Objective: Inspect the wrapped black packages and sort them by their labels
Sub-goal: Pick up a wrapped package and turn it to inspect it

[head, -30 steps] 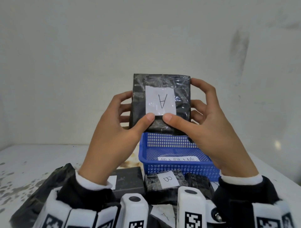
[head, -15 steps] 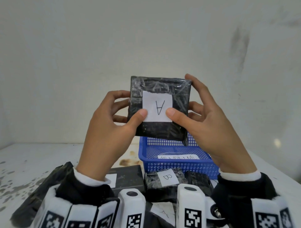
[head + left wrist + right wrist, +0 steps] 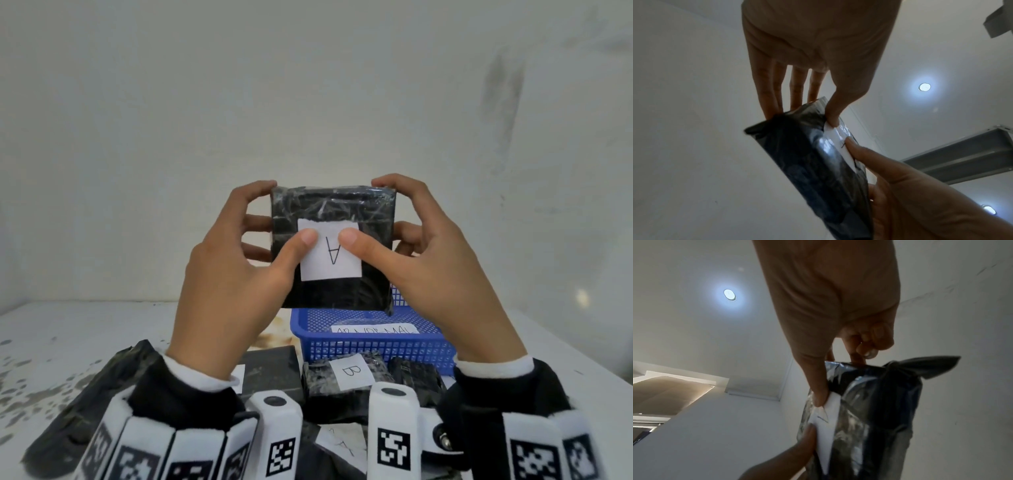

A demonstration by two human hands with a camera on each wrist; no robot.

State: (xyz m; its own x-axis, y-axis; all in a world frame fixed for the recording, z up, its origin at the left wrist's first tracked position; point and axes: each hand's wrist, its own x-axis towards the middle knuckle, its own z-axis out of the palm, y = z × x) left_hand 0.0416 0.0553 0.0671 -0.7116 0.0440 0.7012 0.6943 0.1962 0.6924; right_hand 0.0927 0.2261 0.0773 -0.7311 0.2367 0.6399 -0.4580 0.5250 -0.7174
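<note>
I hold a black wrapped package (image 3: 342, 209) upright in front of me, above the table. Its white label (image 3: 330, 253) reads A. My left hand (image 3: 239, 260) grips its left side, thumb on the label, fingers behind. My right hand (image 3: 428, 253) grips the right side the same way. In the left wrist view the package (image 3: 809, 162) shows edge-on between my left hand's (image 3: 807, 97) thumb and fingers. The right wrist view shows the package (image 3: 869, 410) pinched by my right hand (image 3: 830, 369).
A blue mesh basket (image 3: 373, 346) with a paper label stands on the white table (image 3: 68, 342) just behind the held package. In front of it lie several more black packages, one labelled B (image 3: 349, 373). A crumpled black bag (image 3: 89, 404) lies at the left.
The package has tilted its top towards me and come lower and nearer. Both thumbs have slid up onto the label, and my fingertips now curl over the top corners.
</note>
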